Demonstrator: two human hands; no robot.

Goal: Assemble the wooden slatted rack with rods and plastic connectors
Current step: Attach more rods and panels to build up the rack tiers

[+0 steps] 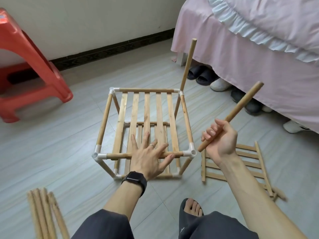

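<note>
The half-built slatted rack (147, 107) has white corner connectors (189, 151) and one upright far-right rod (188, 62).

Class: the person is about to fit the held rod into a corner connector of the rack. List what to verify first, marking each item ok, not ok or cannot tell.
1. Right hand grips the round wooden rod: ok.
2. Left hand presses flat on the slatted wooden rack: ok.
3. Near-right white plastic connector has no upright in it: ok.
4. Rod end lined up over that connector: not ok, tilted and off to the side.
5. Far-right upright wooden rod fully seated: cannot tell.
</note>
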